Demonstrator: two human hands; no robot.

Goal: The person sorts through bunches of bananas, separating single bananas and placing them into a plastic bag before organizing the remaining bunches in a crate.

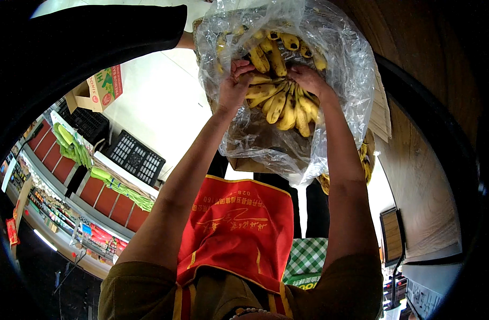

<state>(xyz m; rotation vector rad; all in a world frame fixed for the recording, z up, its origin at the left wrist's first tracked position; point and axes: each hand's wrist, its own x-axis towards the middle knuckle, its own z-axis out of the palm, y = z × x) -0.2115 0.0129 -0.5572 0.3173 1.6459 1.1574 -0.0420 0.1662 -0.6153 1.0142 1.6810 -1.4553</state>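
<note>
A bunch of small yellow bananas [288,109] with dark spots fans out toward me inside a box lined with a clear plastic bag [343,69]. My right hand [310,81] is closed at the bunch's stem end, its fingertips partly hidden. At the left end of the same bunch, my left hand [237,85] has its fingers curled against the bananas. Beyond both hands lie more bananas [276,57], several with blackened tips. Some of those at the far side show only through the crumpled plastic.
Another person's dark sleeve [122,32] reaches to the box's far left edge. Black crates [135,157] and a printed carton [103,88] stand left, beside vegetable shelving [111,184]. A wooden surface [420,160] lies right. More bananas [366,160] show beside my right forearm.
</note>
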